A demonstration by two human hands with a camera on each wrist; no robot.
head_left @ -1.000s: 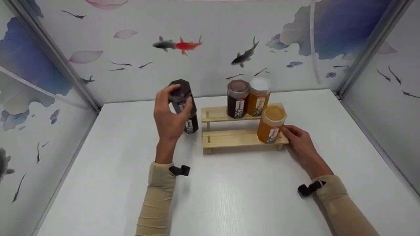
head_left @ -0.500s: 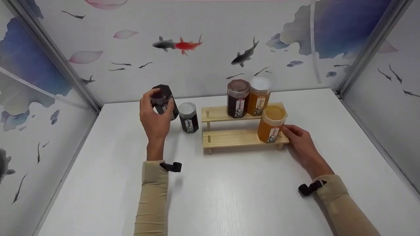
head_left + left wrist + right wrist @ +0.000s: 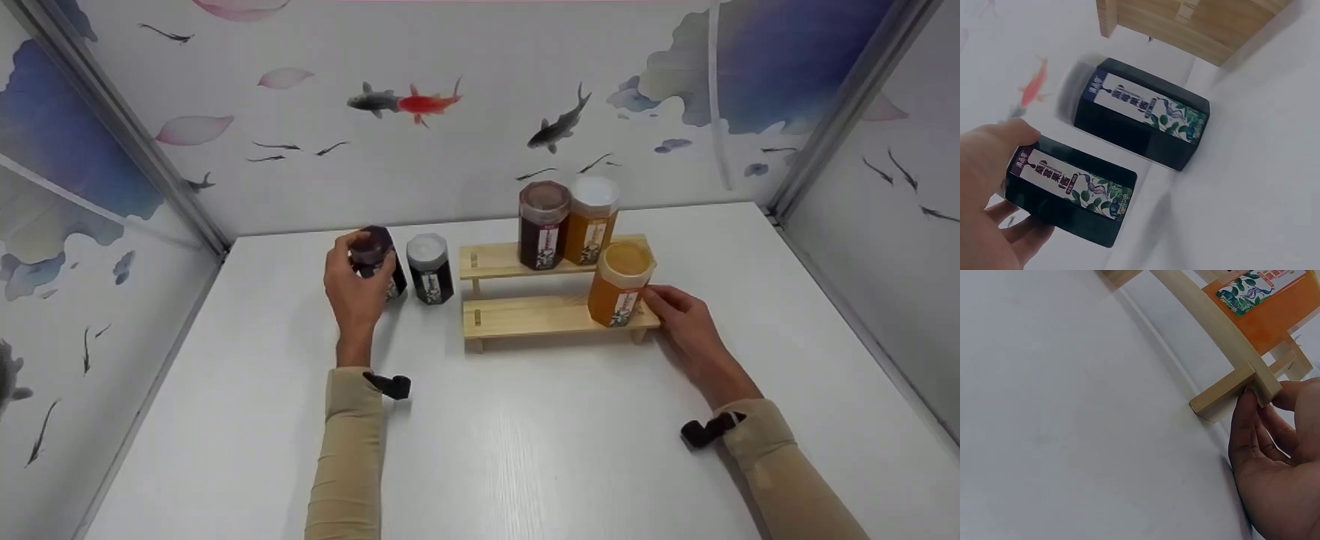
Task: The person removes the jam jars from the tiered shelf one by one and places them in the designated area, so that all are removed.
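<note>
My left hand [image 3: 354, 292] grips a dark jar with a dark lid [image 3: 1069, 188], thumb and fingers round its upper part. Just right of it, a dark jar with a whitish lid [image 3: 430, 274] stands upright on the white table, apart from the held one. Whether the held jar's base touches the table I cannot tell. My right hand [image 3: 691, 330] pinches the right end of the lower board of a two-step wooden rack [image 3: 529, 316]. An amber honey jar with a yellow lid [image 3: 619, 289] stands on that board, close to my right fingertips.
On the rack's upper board, a dark jar with a brownish lid [image 3: 543, 229] stands beside an amber jar with a white lid [image 3: 592, 225]. A painted wall [image 3: 480, 157] closes off the table's back edge, and side panels flank it.
My left hand has carried the dark-lidded jar left, away from in front of the whitish-lidded jar, then lowered it beside that jar. The right hand and the rack stay put.
</note>
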